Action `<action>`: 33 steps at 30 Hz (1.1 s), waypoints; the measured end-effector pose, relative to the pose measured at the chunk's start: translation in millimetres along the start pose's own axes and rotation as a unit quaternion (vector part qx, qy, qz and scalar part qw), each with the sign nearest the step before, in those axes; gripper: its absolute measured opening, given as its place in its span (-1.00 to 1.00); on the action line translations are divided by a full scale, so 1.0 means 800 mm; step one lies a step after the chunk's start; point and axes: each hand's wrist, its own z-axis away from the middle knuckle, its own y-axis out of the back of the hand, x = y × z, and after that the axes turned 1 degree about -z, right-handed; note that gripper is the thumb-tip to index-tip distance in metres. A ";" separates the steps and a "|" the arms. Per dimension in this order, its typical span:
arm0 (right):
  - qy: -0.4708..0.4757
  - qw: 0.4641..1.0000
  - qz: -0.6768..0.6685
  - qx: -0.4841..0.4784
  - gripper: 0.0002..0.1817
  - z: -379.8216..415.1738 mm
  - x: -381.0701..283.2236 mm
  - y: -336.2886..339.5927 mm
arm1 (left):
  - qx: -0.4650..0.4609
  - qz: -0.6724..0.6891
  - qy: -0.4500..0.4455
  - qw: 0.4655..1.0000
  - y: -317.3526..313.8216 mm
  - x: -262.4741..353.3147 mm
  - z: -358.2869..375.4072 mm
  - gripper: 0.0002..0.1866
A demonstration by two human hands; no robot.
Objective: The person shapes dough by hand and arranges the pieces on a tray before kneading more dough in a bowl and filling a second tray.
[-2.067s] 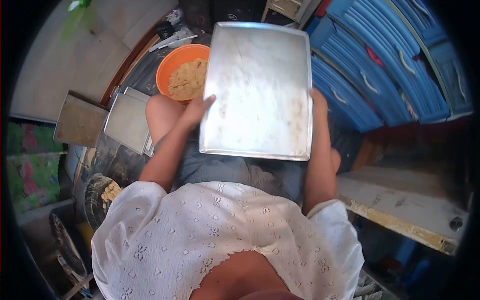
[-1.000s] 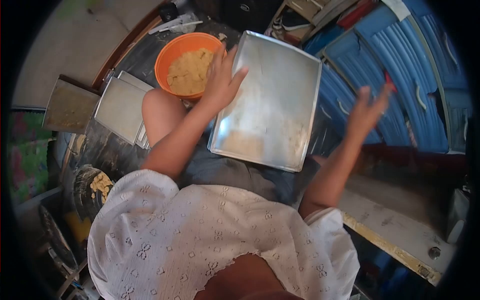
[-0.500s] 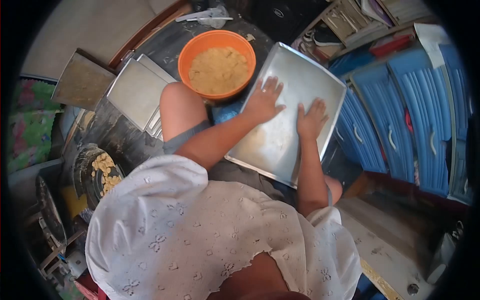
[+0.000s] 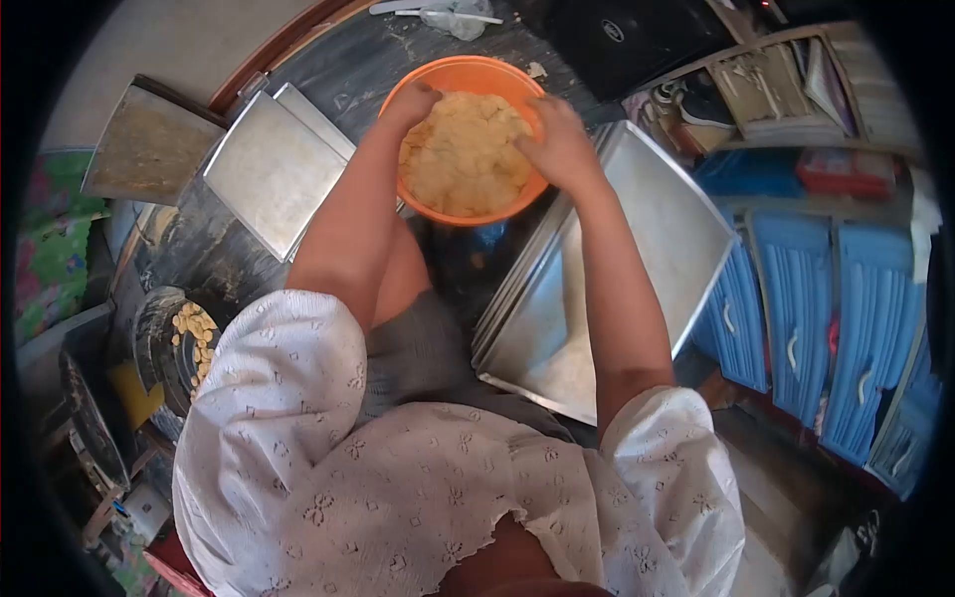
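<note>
An orange bowl (image 4: 460, 216) filled with crumbly yellow dough (image 4: 463, 159) stands in front of me. My left hand (image 4: 411, 103) is at its upper left rim, the fingers curled over the edge and partly hidden by the hand. On the opposite side my right hand (image 4: 562, 145) grips the rim, thumb inside the bowl near the dough. Beneath my right forearm lies a stack of shallow metal trays (image 4: 652, 214), tilted beside my leg; neither hand touches it.
More flat metal trays (image 4: 269, 164) lie on the dark surface to the left. A dark round pan with small dough pieces (image 4: 194, 333) is at lower left. Blue drawers (image 4: 796, 308) stand on the right. A plastic bag (image 4: 453, 18) lies beyond the bowl.
Both hands have left the top metal tray, where they lay flat, and moved to the bowl's rim. The view has turned slightly, and the bowl appears somewhat closer to me.
</note>
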 end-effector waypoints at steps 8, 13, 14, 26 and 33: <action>-0.191 0.972 0.039 -0.129 -0.17 -0.149 0.092 -0.173 | -0.176 -0.206 -0.061 0.961 -0.041 -0.012 -0.024 -0.48; -0.235 0.963 0.119 -0.064 -0.02 -0.138 0.074 -0.203 | -0.176 -0.313 -0.076 0.930 -0.054 -0.033 -0.036 -0.43; -0.243 0.959 0.096 -0.108 -0.03 -0.141 0.077 -0.204 | -0.178 -0.312 -0.076 0.930 -0.057 -0.038 -0.042 -0.43; -0.086 0.893 0.126 -0.423 -0.09 -0.117 0.050 -0.191 | -0.332 -0.385 0.008 0.861 -0.087 -0.033 -0.050 -0.13; -0.150 0.927 0.033 -0.343 -0.45 -0.161 0.079 -0.139 | -0.250 -0.390 -0.069 0.883 -0.069 -0.027 -0.055 -0.32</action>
